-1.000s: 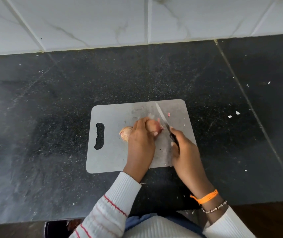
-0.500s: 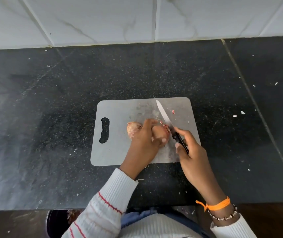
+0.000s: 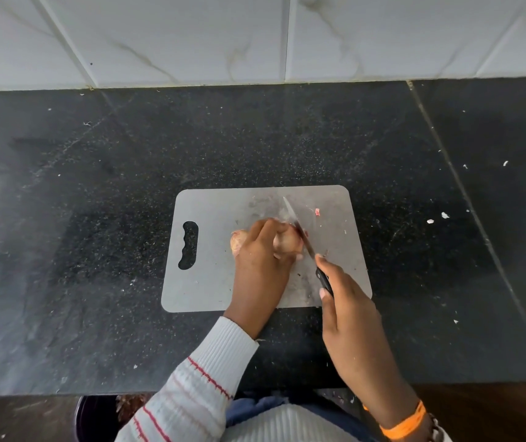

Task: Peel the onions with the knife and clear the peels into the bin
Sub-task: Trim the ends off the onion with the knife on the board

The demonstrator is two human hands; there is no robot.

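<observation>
Half the onion [image 3: 238,243] under left hand [image 3: 260,266]

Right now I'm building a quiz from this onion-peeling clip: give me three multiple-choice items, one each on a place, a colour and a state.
1. Where does the onion lie?
A. on the cutting board
B. on the bare countertop
C. in the bin

2. What colour is the wristband?
A. green
B. orange
C. blue

3. What is the right hand doing?
A. resting open
B. pressing the board
C. gripping the knife

Answers:
1 A, the left hand holds the onion on the grey board.
2 B, the band at the right wrist is orange.
3 C, its fingers wrap the black handle, blade at the onion.
</observation>
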